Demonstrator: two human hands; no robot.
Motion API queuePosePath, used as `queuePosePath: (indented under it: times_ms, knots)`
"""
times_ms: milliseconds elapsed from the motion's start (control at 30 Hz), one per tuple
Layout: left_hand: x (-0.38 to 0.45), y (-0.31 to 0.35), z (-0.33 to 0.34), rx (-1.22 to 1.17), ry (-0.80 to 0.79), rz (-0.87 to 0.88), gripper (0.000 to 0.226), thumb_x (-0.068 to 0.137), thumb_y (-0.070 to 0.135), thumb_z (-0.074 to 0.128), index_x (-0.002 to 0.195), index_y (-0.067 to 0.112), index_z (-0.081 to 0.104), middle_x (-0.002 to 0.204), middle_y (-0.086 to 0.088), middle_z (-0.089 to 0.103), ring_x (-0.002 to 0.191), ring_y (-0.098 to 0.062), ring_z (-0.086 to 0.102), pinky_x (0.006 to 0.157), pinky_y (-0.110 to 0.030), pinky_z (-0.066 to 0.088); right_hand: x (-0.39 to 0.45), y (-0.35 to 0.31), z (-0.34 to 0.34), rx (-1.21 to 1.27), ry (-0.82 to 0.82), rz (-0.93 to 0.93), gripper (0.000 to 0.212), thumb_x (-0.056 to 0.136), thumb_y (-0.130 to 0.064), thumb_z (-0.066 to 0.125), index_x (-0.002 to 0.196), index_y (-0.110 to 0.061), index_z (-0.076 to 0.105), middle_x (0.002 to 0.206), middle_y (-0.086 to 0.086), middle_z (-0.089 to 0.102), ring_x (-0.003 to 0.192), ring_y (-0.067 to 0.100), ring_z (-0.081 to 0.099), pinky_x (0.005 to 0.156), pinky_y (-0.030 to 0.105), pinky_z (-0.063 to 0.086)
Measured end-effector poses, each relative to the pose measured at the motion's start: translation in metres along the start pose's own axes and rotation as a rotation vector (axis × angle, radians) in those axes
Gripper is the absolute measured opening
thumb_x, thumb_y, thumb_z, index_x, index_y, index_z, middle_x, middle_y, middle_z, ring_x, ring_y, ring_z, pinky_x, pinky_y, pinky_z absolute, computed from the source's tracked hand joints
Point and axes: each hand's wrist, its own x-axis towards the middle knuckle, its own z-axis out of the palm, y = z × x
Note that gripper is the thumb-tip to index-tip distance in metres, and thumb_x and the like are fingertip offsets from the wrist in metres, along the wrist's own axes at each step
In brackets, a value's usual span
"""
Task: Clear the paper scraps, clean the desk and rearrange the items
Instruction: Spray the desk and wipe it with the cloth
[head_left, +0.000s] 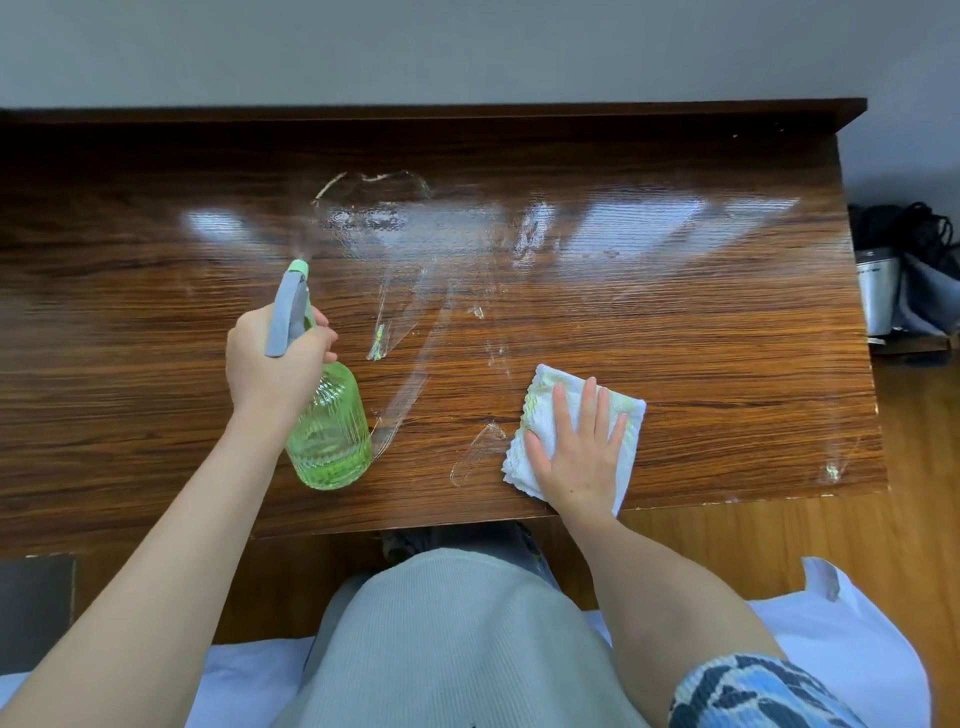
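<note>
Dark wood-grain desk (675, 332) fills the view, glossy and streaked with wet smears, set against a plain grey wall. Nearest the camera, a grey ribbed garment is seen over the lap, with pale fabric on either side. At the desk's front edge, a folded white cloth (574, 415) is pressed flat under the right hand (582, 441), whose fingers are straight and spread. Just to the left, a green ribbed spray bottle (330, 431) is held by the left hand (275, 358), whose fingers are curled round its neck and grey trigger; whether the base rests on the desk or is lifted just off it cannot be told. Its nozzle points away toward the middle of the desk, and a faint mist is visible just beyond it. Farther back, a pooled wet patch (374, 208) lies outlined near the rear, with long streaks running forward from it. No paper scraps are seen on the desk, so the cleaning stage appears to be in hand (the rearranging still to come). Off the right end, a metal container (878, 291) and dark bags stand on the floor.

Over-spraying is the likely risk: liquid could pool and run over the edge, or dry into streaks if the cloth is not brought over it soon. The wet bottle could also slip in the grip.
</note>
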Motion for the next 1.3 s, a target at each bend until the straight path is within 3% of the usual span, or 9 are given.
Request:
queuePosePath:
  times_ms: [133,333,500,667,800,1000,1167,1300]
  knots:
    - [-0.003,-0.002,0.001,0.012,-0.031,-0.024,0.014,0.078,0.008,0.061,0.069,0.018,0.062,0.068,0.001,0.067,0.058,-0.009,0.067,0.065,-0.027,0.047,-0.001,0.001,0.000,0.009,0.012,-0.003,0.071,0.093,-0.063,0.023,0.152,-0.025,0.026,0.161,0.015,0.017,0.147,0.035,0.016,0.116,0.058,0.018]
    - [-0.022,-0.020,-0.007,0.245,-0.434,-0.033,0.012,0.080,0.007,0.060,0.077,0.017,0.065,0.078,-0.008,0.073,0.068,-0.024,0.069,0.064,-0.034,0.049,0.000,0.001,0.001,0.018,0.013,-0.003,0.071,0.093,-0.064,0.024,0.152,-0.025,0.026,0.161,0.015,0.016,0.148,0.035,0.016,0.116,0.058,0.017]
    - [-0.046,-0.052,-0.013,0.474,-0.440,-0.006,0.015,0.081,0.011,0.061,0.067,0.017,0.064,0.057,-0.002,0.067,0.055,-0.021,0.063,0.056,-0.032,0.045,0.000,0.002,0.002,0.011,0.011,-0.008,0.071,0.093,-0.064,0.022,0.152,-0.025,0.025,0.161,0.014,0.016,0.148,0.035,0.016,0.116,0.058,0.017]
    - [-0.057,-0.078,-0.025,0.568,-0.530,0.024,0.014,0.085,0.018,0.060,0.075,0.027,0.064,0.065,0.003,0.069,0.065,-0.019,0.065,0.066,-0.036,0.051,0.000,0.000,0.003,-0.001,0.013,-0.005,0.071,0.093,-0.064,0.023,0.152,-0.025,0.027,0.161,0.015,0.018,0.147,0.035,0.017,0.115,0.057,0.019]
    - [-0.061,-0.090,-0.035,0.621,-0.550,0.079,0.011,0.081,0.020,0.059,0.075,0.029,0.062,0.064,0.007,0.065,0.065,-0.016,0.061,0.058,-0.028,0.042,0.000,0.001,0.004,-0.001,0.018,-0.002,0.071,0.093,-0.064,0.025,0.152,-0.025,0.028,0.161,0.015,0.018,0.147,0.034,0.016,0.116,0.057,0.019]
    - [-0.069,-0.107,-0.041,0.715,-0.570,0.082,0.017,0.084,0.017,0.058,0.069,0.012,0.061,0.061,-0.004,0.065,0.061,-0.025,0.061,0.052,-0.028,0.039,0.000,0.000,0.004,-0.005,0.021,-0.004,0.071,0.092,-0.064,0.023,0.152,-0.025,0.025,0.161,0.015,0.018,0.147,0.035,0.016,0.116,0.057,0.017]
    - [-0.075,-0.116,-0.045,0.791,-0.603,0.110,0.021,0.089,0.023,0.054,0.069,0.027,0.055,0.063,0.005,0.061,0.060,-0.013,0.056,0.050,-0.024,0.034,-0.001,-0.001,0.002,-0.008,0.014,0.005,0.070,0.093,-0.063,0.025,0.152,-0.026,0.023,0.161,0.014,0.015,0.148,0.034,0.013,0.117,0.056,0.014]
    - [-0.081,-0.125,-0.051,0.819,-0.581,0.112,0.018,0.089,0.022,0.053,0.072,0.026,0.056,0.065,0.006,0.059,0.059,-0.012,0.052,0.049,-0.023,0.031,-0.001,-0.001,0.001,0.009,0.014,0.010,0.071,0.093,-0.064,0.020,0.153,-0.026,0.023,0.162,0.013,0.013,0.149,0.034,0.012,0.117,0.057,0.013]
